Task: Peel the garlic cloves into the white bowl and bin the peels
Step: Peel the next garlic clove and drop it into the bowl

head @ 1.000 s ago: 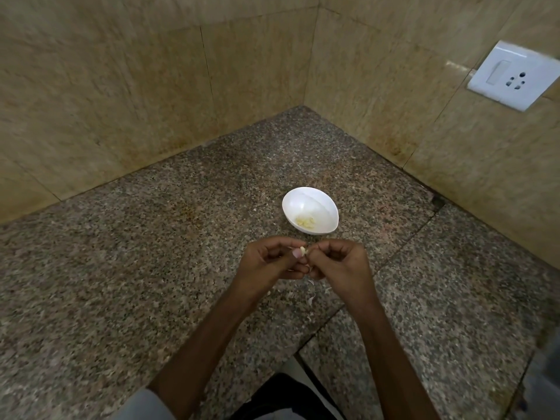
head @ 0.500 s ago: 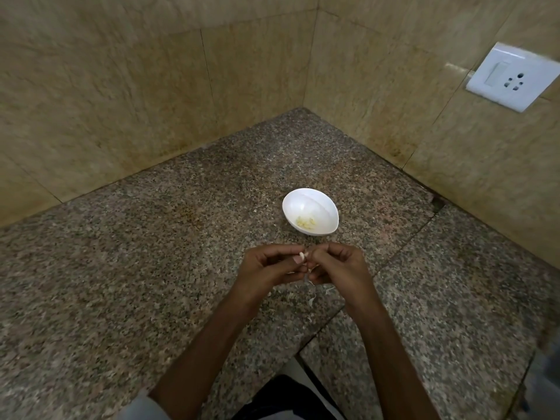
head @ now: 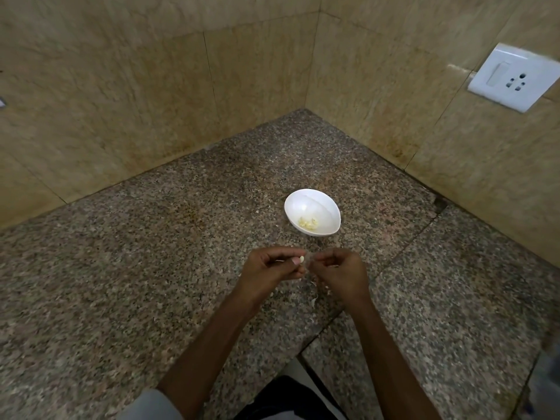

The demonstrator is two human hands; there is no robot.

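My left hand [head: 269, 266] pinches a small pale garlic clove [head: 301, 259] between thumb and fingertips, just above the granite counter. My right hand [head: 339, 272] sits close beside it with curled fingers, pinching a thin strip of peel [head: 309, 263] that is hard to make out. The white bowl [head: 318, 204] stands a short way beyond both hands and holds a few peeled cloves [head: 308, 223]. Loose bits of peel [head: 314, 300] lie on the counter under my hands.
The speckled granite counter [head: 151, 283] runs into a corner of beige tiled walls [head: 151, 101]. A white socket plate [head: 513, 77] is on the right wall. A seam [head: 403, 253] crosses the counter to the right of my hands. No bin is in view.
My hands have drawn slightly apart; the clove stays in my left hand while my right hand has pulled away to the right.
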